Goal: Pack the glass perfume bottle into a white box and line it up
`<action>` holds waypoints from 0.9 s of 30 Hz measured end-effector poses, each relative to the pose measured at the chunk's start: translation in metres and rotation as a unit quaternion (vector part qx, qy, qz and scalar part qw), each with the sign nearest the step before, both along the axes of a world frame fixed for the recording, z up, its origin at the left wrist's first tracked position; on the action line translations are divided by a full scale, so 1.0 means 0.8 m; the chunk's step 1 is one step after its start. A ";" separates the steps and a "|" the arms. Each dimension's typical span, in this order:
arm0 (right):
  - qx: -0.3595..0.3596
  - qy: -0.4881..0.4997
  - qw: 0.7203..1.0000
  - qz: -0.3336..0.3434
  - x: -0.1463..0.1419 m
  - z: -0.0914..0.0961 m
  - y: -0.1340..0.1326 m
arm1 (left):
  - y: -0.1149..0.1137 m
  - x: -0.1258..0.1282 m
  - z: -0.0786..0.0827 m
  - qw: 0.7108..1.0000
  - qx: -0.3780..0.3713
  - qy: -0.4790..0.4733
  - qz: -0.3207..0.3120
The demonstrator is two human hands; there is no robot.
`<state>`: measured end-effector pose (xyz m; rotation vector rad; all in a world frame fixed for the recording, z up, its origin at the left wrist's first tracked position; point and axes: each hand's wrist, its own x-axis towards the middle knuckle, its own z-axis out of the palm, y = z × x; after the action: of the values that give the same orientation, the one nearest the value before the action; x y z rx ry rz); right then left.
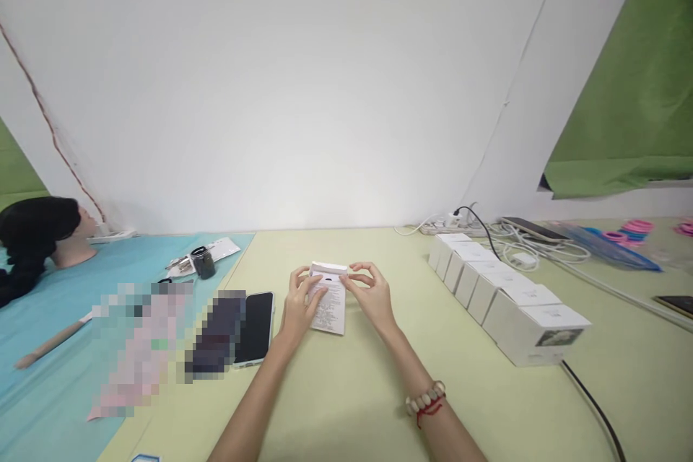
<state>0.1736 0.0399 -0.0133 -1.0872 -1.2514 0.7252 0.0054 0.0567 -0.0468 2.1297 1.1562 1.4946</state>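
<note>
A small white box [328,271] with a printed leaflet or flap [331,312] hanging down from it sits between my hands over the pale yellow table [351,390]. My left hand [299,307] grips the box's left side, thumb on the printed sheet. The right side and top edge of the box are pinched by the curled fingers of my right hand [371,294]. A bead bracelet with a red cord [426,401] is on my right wrist.
A row of several white boxes [503,296] runs along the right. A black phone [254,326] lies left of my hands. Cables, a power strip [449,225], a mannequin head [37,231] and a small dark jar [203,261] lie farther off.
</note>
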 end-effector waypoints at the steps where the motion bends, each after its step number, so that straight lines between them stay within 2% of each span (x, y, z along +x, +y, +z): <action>1: -0.003 0.009 1.000 0.004 -0.001 -0.002 0.001 | -0.002 0.002 0.000 1.000 0.019 0.008 0.023; 4: 0.016 -0.021 0.999 0.018 -0.001 -0.004 0.002 | -0.008 0.004 0.001 0.993 0.055 0.046 0.090; 6: 0.029 -0.040 0.999 0.019 0.000 -0.003 0.002 | -0.008 0.004 0.001 0.988 0.083 0.062 0.112; 11: -0.014 -0.014 0.999 0.025 0.000 -0.003 0.000 | -0.011 0.003 0.000 0.985 0.135 0.044 0.098; 19: 0.051 -0.014 0.998 0.042 -0.001 -0.011 0.004 | -0.019 0.007 0.004 0.984 0.139 0.034 0.104; 22: 0.051 -0.010 0.997 0.057 0.001 -0.015 0.008 | -0.014 0.005 0.004 0.984 0.148 0.027 0.090; 27: 0.034 0.003 0.997 0.074 0.000 -0.014 0.006 | -0.015 0.008 0.004 0.992 0.112 -0.031 0.059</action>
<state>0.1740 0.0450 -0.0246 -0.9433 -1.3532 0.7904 0.0119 0.0444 -0.0439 2.1709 1.1587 1.8060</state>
